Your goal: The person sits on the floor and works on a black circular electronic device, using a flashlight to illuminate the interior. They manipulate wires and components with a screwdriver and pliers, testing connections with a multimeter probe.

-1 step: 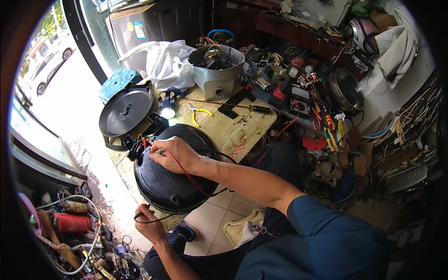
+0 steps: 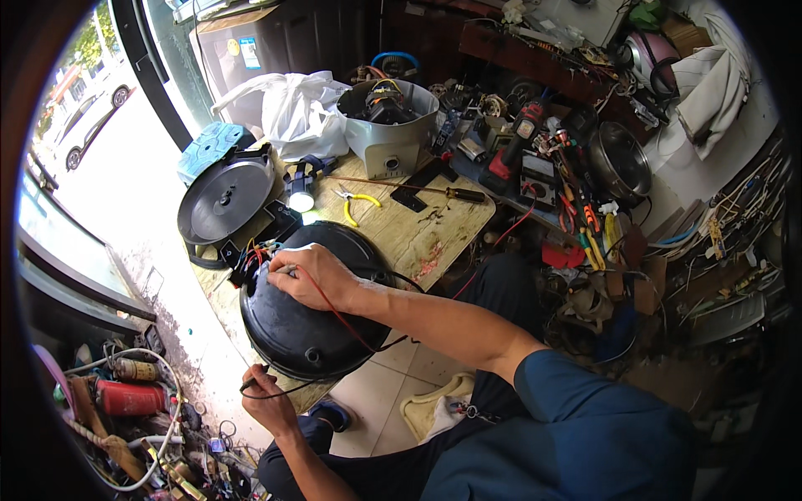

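Observation:
A round black appliance housing (image 2: pixel 326 334) rests on the worn wooden tabletop. At its far left edge, coloured wires (image 2: pixel 257 253) stick out beside a dark bracket. Pinched in my right hand (image 2: pixel 311 275) is a test probe with a red lead (image 2: pixel 328 306); the hand lies over the housing near those wires, and the probe's tip is hidden. Off the near left side of the housing, my left hand (image 2: pixel 269 397) is closed around a second test probe (image 2: pixel 253 382) with a black lead (image 2: pixel 305 386). A multimeter (image 2: pixel 537 178) sits among the tools at the right.
Yellow-handled pliers (image 2: pixel 359 200), a lit headlamp (image 2: pixel 301 199) and a screwdriver (image 2: pixel 464 195) lie beyond the housing. A round dark lid (image 2: pixel 224 204), a white plastic bag (image 2: pixel 302 117) and a grey appliance shell (image 2: pixel 391 134) stand farther back. Cluttered parts and a red cylinder (image 2: pixel 131 398) fill the lower left.

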`<state>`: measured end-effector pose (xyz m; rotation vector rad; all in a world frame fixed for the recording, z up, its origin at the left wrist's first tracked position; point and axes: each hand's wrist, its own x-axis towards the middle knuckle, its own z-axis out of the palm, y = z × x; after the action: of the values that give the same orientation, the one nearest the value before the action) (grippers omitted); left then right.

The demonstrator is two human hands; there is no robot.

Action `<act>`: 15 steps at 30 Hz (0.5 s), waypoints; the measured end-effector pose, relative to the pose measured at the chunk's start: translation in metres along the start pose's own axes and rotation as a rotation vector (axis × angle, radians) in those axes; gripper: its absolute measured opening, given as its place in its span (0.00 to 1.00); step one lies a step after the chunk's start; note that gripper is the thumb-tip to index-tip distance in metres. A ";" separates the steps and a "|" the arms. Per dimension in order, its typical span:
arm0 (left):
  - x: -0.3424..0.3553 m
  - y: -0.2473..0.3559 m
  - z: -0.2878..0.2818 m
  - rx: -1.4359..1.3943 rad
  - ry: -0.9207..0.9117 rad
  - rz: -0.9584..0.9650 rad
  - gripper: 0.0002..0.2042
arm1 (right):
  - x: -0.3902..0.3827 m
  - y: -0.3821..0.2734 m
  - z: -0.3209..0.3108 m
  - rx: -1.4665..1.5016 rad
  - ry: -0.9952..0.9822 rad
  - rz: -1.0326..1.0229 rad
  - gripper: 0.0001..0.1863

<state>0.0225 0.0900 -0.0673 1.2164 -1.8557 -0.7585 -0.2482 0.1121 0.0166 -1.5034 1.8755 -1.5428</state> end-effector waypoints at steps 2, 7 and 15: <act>-0.001 -0.003 -0.007 0.007 0.022 0.002 0.20 | 0.002 -0.002 0.008 0.029 0.024 -0.015 0.11; 0.002 -0.002 -0.009 0.067 -0.013 -0.029 0.16 | 0.007 0.007 0.006 0.009 0.108 -0.095 0.11; 0.002 -0.005 -0.015 0.169 0.054 0.111 0.14 | 0.006 -0.009 0.004 0.255 -0.020 0.211 0.11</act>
<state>0.0368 0.0857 -0.0631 1.2142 -1.9559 -0.5112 -0.2433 0.1059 0.0253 -1.1666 1.6890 -1.5905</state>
